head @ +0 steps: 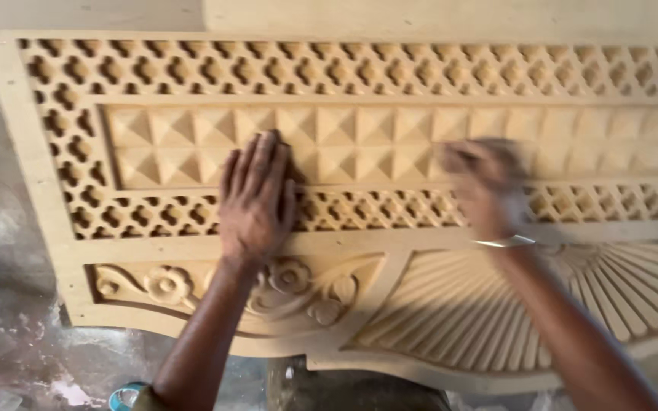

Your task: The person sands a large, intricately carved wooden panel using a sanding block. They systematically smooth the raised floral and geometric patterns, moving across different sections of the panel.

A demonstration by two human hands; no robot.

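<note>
- The carved wooden panel (390,251) lies flat, filling most of the view, its left edge over a dusty floor (9,335).
- The left hand (257,199) rests open, palm down, on the pyramid relief.
- The right hand (485,186) is blurred over the lattice; its grip cannot be told.
- Risk, as a judgement: pressure could chip the thin lattice.
- No containers show.

Carved panel (359,251): pale tan wood or fibreboard, unfinished, matt, dusty-looking. Lattice bands cut clean through; pyramid-faceted strip and fan relief smooth-faced, sharp-edged.

Left hand (257,198) lies flat on the bare board.

Right hand (485,183) is blurred; a thin metal bangle (506,243), shiny, sits at the wrist.

Floor (9,342): grey, rough, blotched, faintly glossy.
</note>
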